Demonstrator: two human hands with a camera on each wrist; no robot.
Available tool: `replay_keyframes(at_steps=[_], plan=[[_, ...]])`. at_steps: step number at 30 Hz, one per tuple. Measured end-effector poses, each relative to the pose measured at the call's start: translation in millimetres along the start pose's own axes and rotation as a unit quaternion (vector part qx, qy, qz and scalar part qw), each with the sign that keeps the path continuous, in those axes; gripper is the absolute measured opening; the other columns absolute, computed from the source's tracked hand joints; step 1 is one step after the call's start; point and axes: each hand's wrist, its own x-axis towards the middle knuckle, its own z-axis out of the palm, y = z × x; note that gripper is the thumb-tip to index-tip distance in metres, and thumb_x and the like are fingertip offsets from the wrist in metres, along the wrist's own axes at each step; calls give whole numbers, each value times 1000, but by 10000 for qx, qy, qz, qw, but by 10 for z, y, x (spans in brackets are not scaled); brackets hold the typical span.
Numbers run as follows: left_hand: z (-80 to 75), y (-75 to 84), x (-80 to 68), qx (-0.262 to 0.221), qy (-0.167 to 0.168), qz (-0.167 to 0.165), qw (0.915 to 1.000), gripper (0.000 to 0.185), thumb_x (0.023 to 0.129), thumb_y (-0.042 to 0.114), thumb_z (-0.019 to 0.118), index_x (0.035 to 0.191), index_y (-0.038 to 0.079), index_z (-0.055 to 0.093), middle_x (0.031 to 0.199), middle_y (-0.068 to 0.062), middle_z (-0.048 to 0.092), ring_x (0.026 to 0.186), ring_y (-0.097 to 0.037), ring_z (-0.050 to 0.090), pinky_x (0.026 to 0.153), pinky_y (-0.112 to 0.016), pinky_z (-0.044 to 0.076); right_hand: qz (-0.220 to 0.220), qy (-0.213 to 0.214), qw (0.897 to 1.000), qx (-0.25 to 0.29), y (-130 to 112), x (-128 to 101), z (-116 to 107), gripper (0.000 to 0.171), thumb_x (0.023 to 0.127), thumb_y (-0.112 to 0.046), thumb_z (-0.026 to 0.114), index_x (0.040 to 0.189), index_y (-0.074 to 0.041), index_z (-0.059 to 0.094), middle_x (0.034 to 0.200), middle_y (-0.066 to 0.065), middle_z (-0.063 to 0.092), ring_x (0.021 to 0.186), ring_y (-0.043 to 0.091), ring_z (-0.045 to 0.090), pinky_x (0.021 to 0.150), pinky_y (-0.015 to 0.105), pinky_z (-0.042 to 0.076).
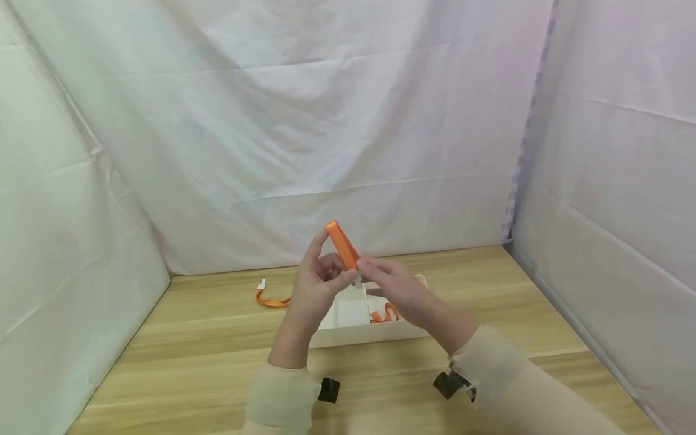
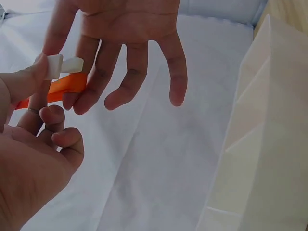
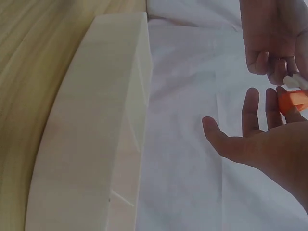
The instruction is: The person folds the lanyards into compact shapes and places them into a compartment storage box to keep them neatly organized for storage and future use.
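I hold an orange strap (image 1: 342, 244) with a white clip (image 2: 62, 65) at its end, raised above a white box (image 1: 370, 333). My left hand (image 1: 321, 284) pinches it, thumb on the clip and fingers curled behind the orange band (image 2: 62, 87). My right hand (image 1: 394, 290) reaches in from the right with straight, spread fingers. Its fingertips touch the strap's lower end and its thumb stands apart. In the right wrist view the orange strap (image 3: 293, 101) and white clip (image 3: 296, 82) show past the right hand's fingers (image 3: 250, 110).
The white box has inner dividers and another orange strap (image 1: 386, 313) lying in it. A further orange strap (image 1: 272, 300) lies on the wooden table (image 1: 190, 338) left of the box. White cloth walls close in the back and both sides.
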Motion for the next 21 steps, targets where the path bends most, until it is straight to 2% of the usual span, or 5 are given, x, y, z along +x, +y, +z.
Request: replay_keyframes(at_steps=[5,9,12,17,21], plan=[[34,-58,-11,210,114,-9,9997,93,93,1,79,167,31,32,81,7,64,76,-11,48,71,-23,40,-271,362,9990,-50,96,-18,53,39,111,-35,56,135,-10,74,165,1,48,156,33,42,123,66,38],[93,-39,-30,512,91,139,9985,93,92,-1,80,168,27,34,85,1,67,78,-12,51,73,-21,42,-647,794,9942,-323,142,-27,69,34,109,-31,60,126,-8,79,160,3,53,154,35,43,123,66,37],[130,-4,-39,905,90,270,9955,91,92,2,81,168,24,35,87,-5,71,76,-12,51,73,-21,42,-986,1013,9896,-248,166,-27,89,30,105,-27,68,126,-9,79,156,1,55,150,33,46,120,61,42],[141,28,-35,1302,6,296,9910,91,93,10,81,169,25,32,88,-6,72,75,-13,46,72,-24,39,-1603,992,9815,335,180,-38,110,30,100,-12,72,126,3,75,156,5,54,148,31,47,113,52,51],[104,35,-52,1227,-50,93,9924,93,93,12,83,168,34,31,93,-1,74,83,-16,49,78,-29,40,-1661,798,9820,420,169,-69,112,30,102,-11,69,125,9,73,156,9,54,153,31,42,116,54,47]])
